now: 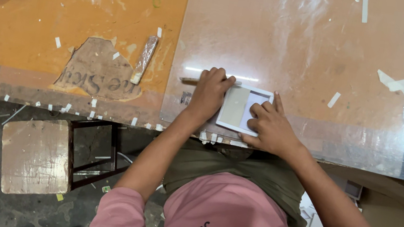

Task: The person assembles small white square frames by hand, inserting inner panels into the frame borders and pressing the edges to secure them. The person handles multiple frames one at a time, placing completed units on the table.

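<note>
R hand (269, 127) flat on white frame (242, 109) | L hand (209, 92) grip clenched on stick (189, 79) | frame long axis L-R

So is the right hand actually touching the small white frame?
Touching. In the head view the right hand has its fingers pressed flat on the small white frame.

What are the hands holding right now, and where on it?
The left hand presses the left edge of a small white frame flat on the table, gripping a thin stick. The right hand presses its right side.
</note>
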